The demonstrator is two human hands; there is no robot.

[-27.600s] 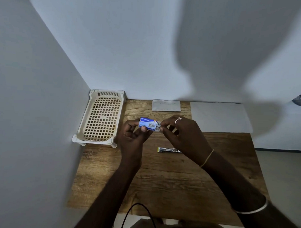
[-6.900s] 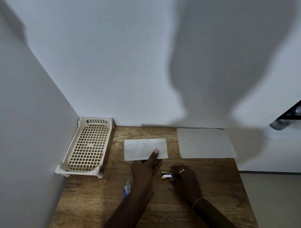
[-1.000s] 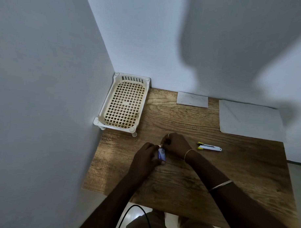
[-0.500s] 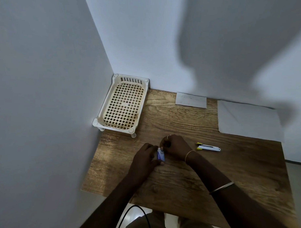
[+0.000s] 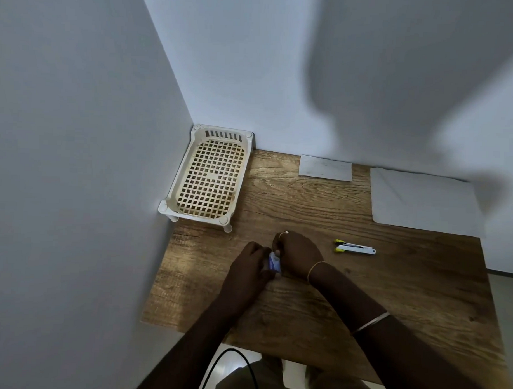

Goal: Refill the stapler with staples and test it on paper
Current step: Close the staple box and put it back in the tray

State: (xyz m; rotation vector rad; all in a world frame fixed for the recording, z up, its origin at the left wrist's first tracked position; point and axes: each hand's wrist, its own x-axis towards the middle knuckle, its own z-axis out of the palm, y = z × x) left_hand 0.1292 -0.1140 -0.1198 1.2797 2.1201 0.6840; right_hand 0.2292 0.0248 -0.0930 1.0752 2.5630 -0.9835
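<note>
The blue staple box (image 5: 274, 261) is pinched between the left hand (image 5: 249, 264) and right hand (image 5: 298, 257), fingers closed on it. The stapler (image 5: 355, 248) lies flat on the table (image 5: 391, 286), right of the box, untouched, long axis running left-right. The right hand is judged nearer to it.

Cream lattice basket (image 5: 210, 179), blue staple box (image 5: 274, 261), wood-grain table (image 5: 392, 280).

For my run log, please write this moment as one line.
left hand: holds staple box | right hand: at box top | stapler: lying on table, untouched
</note>
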